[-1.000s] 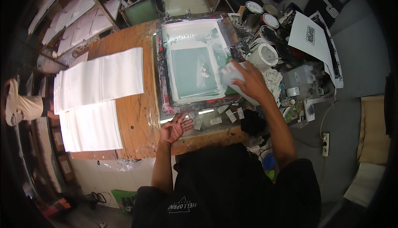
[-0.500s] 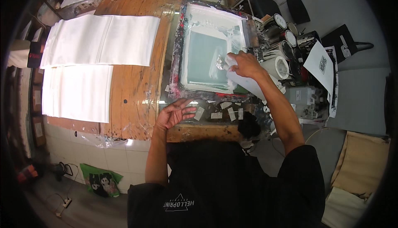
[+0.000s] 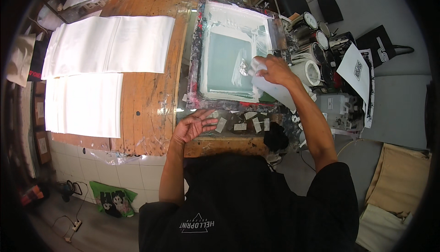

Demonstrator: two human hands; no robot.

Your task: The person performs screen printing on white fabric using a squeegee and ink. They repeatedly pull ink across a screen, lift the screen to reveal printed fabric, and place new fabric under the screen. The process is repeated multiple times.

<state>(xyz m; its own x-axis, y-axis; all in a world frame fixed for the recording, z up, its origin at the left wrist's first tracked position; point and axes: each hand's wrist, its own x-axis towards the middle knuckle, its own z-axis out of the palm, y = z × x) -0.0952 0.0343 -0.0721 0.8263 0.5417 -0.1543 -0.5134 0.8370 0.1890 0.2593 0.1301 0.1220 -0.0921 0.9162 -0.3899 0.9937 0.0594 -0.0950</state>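
Observation:
A screen-printing frame point(image 3: 195, 89) with ink-stained edges lies on the table, its pale green mesh point(image 3: 224, 64) bordered by smeared white. Over the mesh's right side, my right hand point(image 3: 274, 71) is closed on a whitish, translucent sheet point(image 3: 275, 90), which hangs below the fingers across the frame's near right corner. Whether the sheet is plastic or paper is unclear. A shiny whitish patch point(image 3: 243, 66) shows on the mesh just left of those fingers. My left hand point(image 3: 193, 127), palm turned up and fingers apart, rests by the frame's near left corner, holding nothing.
White fabric pieces point(image 3: 82, 105) lie in rows on the wooden table point(image 3: 149, 100) at left. Small tape pieces point(image 3: 239, 127) and a black bundle point(image 3: 276, 137) sit along the near edge. Ink cans point(image 3: 312, 73), a clear plastic container point(image 3: 332, 105) and a printed sheet point(image 3: 354, 71) stand right.
My right hand has shifted very slightly, still gripping the whitish sheet, which now hangs a little further right. My left hand stays put. The whole view has tilted a little.

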